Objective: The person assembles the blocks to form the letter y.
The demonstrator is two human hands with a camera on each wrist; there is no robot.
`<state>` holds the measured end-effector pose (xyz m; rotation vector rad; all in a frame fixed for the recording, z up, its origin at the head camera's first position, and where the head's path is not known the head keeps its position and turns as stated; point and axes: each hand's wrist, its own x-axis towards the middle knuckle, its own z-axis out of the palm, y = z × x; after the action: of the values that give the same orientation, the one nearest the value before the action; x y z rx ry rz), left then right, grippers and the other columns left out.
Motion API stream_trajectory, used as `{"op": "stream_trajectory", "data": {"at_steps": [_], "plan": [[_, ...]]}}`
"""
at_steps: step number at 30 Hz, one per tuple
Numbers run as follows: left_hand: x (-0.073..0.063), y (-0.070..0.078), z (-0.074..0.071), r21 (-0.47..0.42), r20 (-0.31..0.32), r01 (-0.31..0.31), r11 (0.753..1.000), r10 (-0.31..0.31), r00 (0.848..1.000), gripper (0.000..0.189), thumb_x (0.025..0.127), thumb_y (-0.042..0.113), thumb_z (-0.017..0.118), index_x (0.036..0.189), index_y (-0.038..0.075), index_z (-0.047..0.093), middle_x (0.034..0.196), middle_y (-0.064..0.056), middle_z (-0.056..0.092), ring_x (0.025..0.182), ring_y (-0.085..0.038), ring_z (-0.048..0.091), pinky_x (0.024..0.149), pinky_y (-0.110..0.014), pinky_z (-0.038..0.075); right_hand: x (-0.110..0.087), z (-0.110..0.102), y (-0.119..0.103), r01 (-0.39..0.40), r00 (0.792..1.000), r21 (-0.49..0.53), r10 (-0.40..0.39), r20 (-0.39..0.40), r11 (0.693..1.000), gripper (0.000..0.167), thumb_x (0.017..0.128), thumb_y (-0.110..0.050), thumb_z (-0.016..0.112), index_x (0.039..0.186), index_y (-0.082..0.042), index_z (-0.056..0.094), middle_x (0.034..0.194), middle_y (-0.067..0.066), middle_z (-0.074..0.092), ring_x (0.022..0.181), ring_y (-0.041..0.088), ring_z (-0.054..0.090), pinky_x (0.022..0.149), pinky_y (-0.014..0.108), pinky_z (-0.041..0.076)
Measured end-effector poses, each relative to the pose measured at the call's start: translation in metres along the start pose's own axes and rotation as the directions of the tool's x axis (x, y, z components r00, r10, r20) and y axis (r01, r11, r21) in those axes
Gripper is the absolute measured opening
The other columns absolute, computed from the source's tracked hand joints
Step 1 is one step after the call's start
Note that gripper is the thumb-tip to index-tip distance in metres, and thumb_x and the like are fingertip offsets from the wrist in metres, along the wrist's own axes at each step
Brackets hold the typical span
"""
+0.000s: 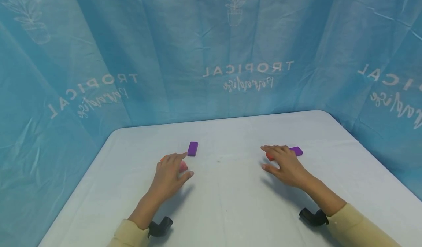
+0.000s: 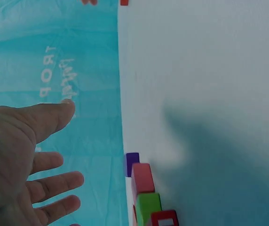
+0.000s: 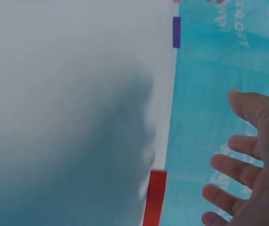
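My left hand (image 1: 167, 176) hovers above a small group of blocks, its fingers spread and holding nothing. Around it in the head view are a purple block (image 1: 192, 149) just beyond the fingertips and a pink block (image 1: 183, 166) partly covered by the hand. The left wrist view adds a green block (image 2: 148, 207) and a red block with a pale centre (image 2: 164, 219). Above the table at the right, my right hand (image 1: 287, 167) is also spread and grips nothing. Beneath its fingers shows a red block (image 3: 155, 197), and past them lies another purple block (image 1: 296, 151), partly hidden.
A white table (image 1: 224, 203) carries the blocks. Behind it and at both sides hangs a blue curtain (image 1: 181, 100) with white lettering. Each wrist wears a black device, one on the left (image 1: 160, 227) and one on the right (image 1: 313, 217).
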<state>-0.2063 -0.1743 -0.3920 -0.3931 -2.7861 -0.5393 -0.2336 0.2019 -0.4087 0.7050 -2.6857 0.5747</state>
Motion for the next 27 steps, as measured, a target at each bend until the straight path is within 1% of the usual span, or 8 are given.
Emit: {"op": "stream_trajectory", "data": {"at_steps": [7,11,15,19,27], "plan": [[0.006,-0.010,0.004,-0.027,0.015,0.036,0.999,-0.036,0.999,0.057,0.083,0.032,0.070,0.131,0.008,0.052,0.127,-0.014,0.058,0.123,-0.034,0.045,0.097,-0.055,0.035,0.002,-0.002,0.008,-0.070,0.996,0.040,0.068,0.054,0.997,0.057,0.084,-0.031,0.069,0.135,-0.012,0.050,0.132,0.015,0.056,0.120,0.038,0.045,0.093,0.058,0.041],[0.010,-0.016,0.007,-0.029,0.032,0.053,0.998,-0.052,0.998,0.054,0.083,0.030,0.071,0.129,0.007,0.055,0.126,-0.015,0.060,0.121,-0.035,0.046,0.095,-0.055,0.035,0.004,0.000,0.013,-0.078,0.995,0.052,0.074,0.067,0.996,0.056,0.084,-0.031,0.069,0.134,-0.012,0.051,0.132,0.014,0.056,0.120,0.038,0.045,0.092,0.058,0.042],[0.014,-0.020,0.009,-0.031,0.057,0.076,0.997,-0.074,0.996,0.053,0.083,0.030,0.070,0.128,0.007,0.056,0.125,-0.015,0.060,0.120,-0.036,0.046,0.095,-0.054,0.036,0.006,0.000,0.018,-0.088,0.993,0.061,0.084,0.079,0.994,0.056,0.084,-0.032,0.069,0.134,-0.012,0.051,0.132,0.014,0.057,0.119,0.037,0.044,0.089,0.055,0.045],[0.017,-0.024,0.010,-0.040,0.069,0.079,0.996,-0.077,0.995,0.053,0.083,0.031,0.070,0.128,0.006,0.057,0.123,-0.015,0.061,0.119,-0.036,0.047,0.094,-0.053,0.036,0.009,-0.001,0.022,-0.097,0.992,0.063,0.091,0.090,0.993,0.056,0.084,-0.032,0.069,0.134,-0.013,0.051,0.132,0.013,0.057,0.118,0.036,0.043,0.086,0.053,0.047],[0.023,-0.031,0.014,-0.052,0.093,0.119,0.992,-0.114,0.989,0.051,0.081,0.030,0.071,0.125,0.007,0.059,0.122,-0.015,0.062,0.117,-0.034,0.047,0.094,-0.054,0.034,0.012,-0.001,0.029,-0.092,0.993,0.079,0.085,0.086,0.993,0.054,0.083,-0.027,0.070,0.132,-0.011,0.054,0.127,0.014,0.060,0.115,0.037,0.044,0.084,0.050,0.047]]}}
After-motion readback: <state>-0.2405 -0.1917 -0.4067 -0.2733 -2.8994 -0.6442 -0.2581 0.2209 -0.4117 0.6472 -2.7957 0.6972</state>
